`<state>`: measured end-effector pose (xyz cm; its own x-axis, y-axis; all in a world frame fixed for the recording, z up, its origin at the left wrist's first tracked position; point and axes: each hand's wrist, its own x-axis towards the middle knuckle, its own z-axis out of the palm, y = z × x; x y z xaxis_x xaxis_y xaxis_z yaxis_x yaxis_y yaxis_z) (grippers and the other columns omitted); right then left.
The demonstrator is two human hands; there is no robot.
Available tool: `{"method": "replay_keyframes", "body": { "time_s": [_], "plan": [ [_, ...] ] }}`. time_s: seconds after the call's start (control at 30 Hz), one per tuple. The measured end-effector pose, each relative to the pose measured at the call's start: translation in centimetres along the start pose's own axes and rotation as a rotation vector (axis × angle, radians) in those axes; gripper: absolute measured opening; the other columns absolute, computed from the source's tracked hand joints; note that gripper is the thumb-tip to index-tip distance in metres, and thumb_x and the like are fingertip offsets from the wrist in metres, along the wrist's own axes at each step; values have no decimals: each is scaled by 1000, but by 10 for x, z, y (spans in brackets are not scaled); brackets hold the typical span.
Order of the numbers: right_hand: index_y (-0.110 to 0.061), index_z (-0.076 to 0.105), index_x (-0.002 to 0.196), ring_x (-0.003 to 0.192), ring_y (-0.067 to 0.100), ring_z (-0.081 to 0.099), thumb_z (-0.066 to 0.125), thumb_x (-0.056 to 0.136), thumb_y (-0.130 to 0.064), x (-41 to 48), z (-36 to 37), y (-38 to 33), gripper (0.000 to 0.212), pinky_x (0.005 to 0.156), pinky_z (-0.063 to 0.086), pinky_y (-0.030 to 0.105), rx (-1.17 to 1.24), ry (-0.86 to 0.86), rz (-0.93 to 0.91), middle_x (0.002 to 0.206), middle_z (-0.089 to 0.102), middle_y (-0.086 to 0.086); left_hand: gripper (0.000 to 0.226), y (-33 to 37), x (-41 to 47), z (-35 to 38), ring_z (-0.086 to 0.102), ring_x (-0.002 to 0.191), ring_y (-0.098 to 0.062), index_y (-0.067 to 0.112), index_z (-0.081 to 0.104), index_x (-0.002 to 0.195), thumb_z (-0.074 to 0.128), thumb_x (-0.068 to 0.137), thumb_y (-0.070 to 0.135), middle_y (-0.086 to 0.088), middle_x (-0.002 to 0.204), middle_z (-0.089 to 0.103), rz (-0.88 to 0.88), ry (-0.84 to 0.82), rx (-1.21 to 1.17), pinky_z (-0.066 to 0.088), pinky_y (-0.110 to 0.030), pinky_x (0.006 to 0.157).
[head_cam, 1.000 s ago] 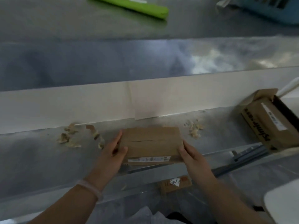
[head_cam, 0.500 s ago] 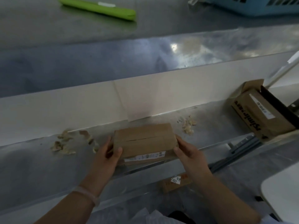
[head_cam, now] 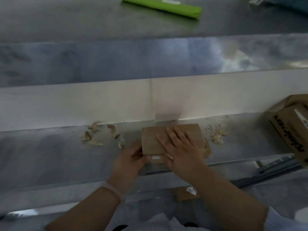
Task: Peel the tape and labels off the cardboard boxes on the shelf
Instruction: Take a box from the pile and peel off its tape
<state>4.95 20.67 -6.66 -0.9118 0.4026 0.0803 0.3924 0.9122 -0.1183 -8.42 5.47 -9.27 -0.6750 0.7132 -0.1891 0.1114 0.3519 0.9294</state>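
A small brown cardboard box (head_cam: 151,140) lies on the metal shelf (head_cam: 50,157) near its front edge. My right hand (head_cam: 180,147) rests flat on top of the box with its fingers spread. At the box's front left corner, my left hand (head_cam: 131,160) pinches the white label (head_cam: 155,157) on the front face between thumb and fingers. Most of the label is hidden by both hands.
Scraps of peeled tape (head_cam: 93,137) lie left of the box, more scraps (head_cam: 216,135) to its right. A larger printed cardboard box (head_cam: 291,130) sits at the right edge. A green roll (head_cam: 163,6) lies on the upper surface. Another labelled box (head_cam: 188,192) sits below the shelf.
My right hand moved from the box's right side onto its top. My left hand shifted from the left side to the front label. The box has turned slightly.
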Motion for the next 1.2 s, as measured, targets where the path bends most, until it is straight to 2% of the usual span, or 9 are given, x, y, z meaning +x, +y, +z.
{"method": "replay_keyframes", "body": {
  "time_s": [0.13, 0.17, 0.33, 0.5, 0.77, 0.9, 1.0, 1.1, 1.2],
  "plan": [
    [-32, 35, 148, 139, 30, 37, 39, 90, -53, 0, 8, 4, 62, 113, 27, 53, -87, -14, -7, 152, 40, 5, 5, -9, -12, 0, 69, 84, -12, 31, 73, 83, 75, 81, 28, 8, 83, 73, -134, 166, 92, 55, -30, 80],
    [-32, 34, 148, 140, 29, 36, 38, 91, -54, 0, 9, 4, 62, 113, 26, 52, -99, -11, -10, 152, 39, 6, 9, -9, -15, 1, 68, 82, -11, 33, 71, 78, 75, 81, 26, 10, 80, 72, -136, 169, 88, 55, -30, 78],
    [-32, 30, 150, 143, 28, 31, 37, 92, -54, 0, 10, 3, 62, 116, 20, 50, -134, -18, -15, 155, 34, 5, 10, -10, -12, 2, 63, 70, -7, 24, 74, 82, 70, 85, 32, 8, 74, 71, -117, 197, 144, 44, -22, 62],
    [-30, 31, 150, 143, 29, 31, 37, 91, -54, 2, 9, 3, 63, 115, 25, 53, -135, -7, -17, 156, 34, 6, 16, -6, -13, 8, 53, 55, 2, 26, 62, 70, 74, 81, 26, 10, 61, 61, -2, 217, 133, 38, -16, 55],
    [-28, 29, 151, 143, 30, 30, 35, 92, -53, 2, 10, 4, 65, 113, 27, 54, -148, -7, -26, 156, 32, 8, 14, -7, -13, 2, 48, 63, -2, 24, 57, 77, 65, 88, 22, 13, 69, 51, 207, 258, 347, 33, -10, 56],
    [-28, 29, 151, 143, 30, 30, 36, 92, -53, 1, 11, 4, 65, 114, 26, 54, -152, 3, -28, 156, 32, 8, 14, -7, -13, 0, 49, 66, -9, 25, 50, 79, 53, 93, 27, 11, 74, 50, 263, 221, 468, 39, -22, 56],
    [-28, 32, 151, 143, 31, 31, 38, 91, -53, 1, 12, 5, 65, 113, 27, 54, -150, 20, -32, 155, 33, 9, 21, -4, -12, 4, 48, 63, -3, 23, 51, 73, 59, 92, 19, 11, 69, 54, 124, 173, 294, 34, -11, 55],
    [-29, 35, 149, 142, 30, 33, 40, 91, -55, 1, 11, 4, 64, 113, 27, 53, -144, 51, -38, 154, 36, 8, 20, 0, -12, 5, 53, 65, -7, 25, 53, 74, 62, 90, 18, 5, 71, 60, 72, 125, 67, 43, -18, 63],
    [-31, 34, 150, 143, 29, 31, 38, 93, -54, -6, 12, 4, 61, 114, 26, 53, -143, 82, -58, 155, 34, 6, 9, 8, -2, -2, 58, 82, -6, 23, 59, 99, 62, 91, 27, 4, 91, 62, 57, 205, -88, 49, -24, 78]
  ]
}}
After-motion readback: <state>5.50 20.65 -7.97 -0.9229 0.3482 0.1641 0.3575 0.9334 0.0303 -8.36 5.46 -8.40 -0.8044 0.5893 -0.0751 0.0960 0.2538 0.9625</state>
